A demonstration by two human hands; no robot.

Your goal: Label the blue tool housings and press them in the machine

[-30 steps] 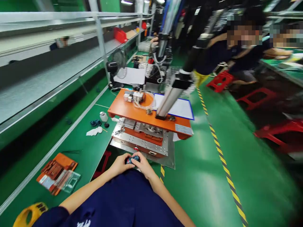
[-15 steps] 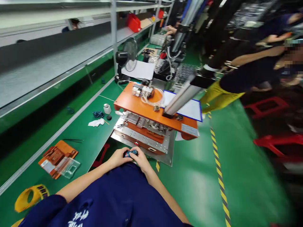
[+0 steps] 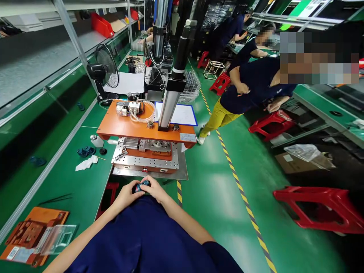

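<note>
Close to my body, both hands hold one small dark blue object with a reddish patch (image 3: 141, 185), whose kind I cannot make out. My left hand (image 3: 126, 196) is closed on its left side. From the right, my right hand (image 3: 155, 190) grips it with bent fingers. Just beyond my hands stands an orange press machine (image 3: 133, 129) with a metal base plate (image 3: 145, 162). Left of the machine, dark blue pieces (image 3: 86, 151) lie beside a white bottle (image 3: 97, 141), a black cap (image 3: 103, 151) and a crumpled white cloth (image 3: 86, 163).
An orange fixture (image 3: 51, 212) with a clear flap and dark tweezers (image 3: 56, 198) lie on the green bench at left. A black fan (image 3: 106, 70) stands behind. A person in yellow trousers (image 3: 220, 115) stands at right, with red stools (image 3: 321, 206) nearby.
The view has swung to the right, so the bench and machine sit farther left and more of the aisle shows. Both hands still hold the small blue object.
</note>
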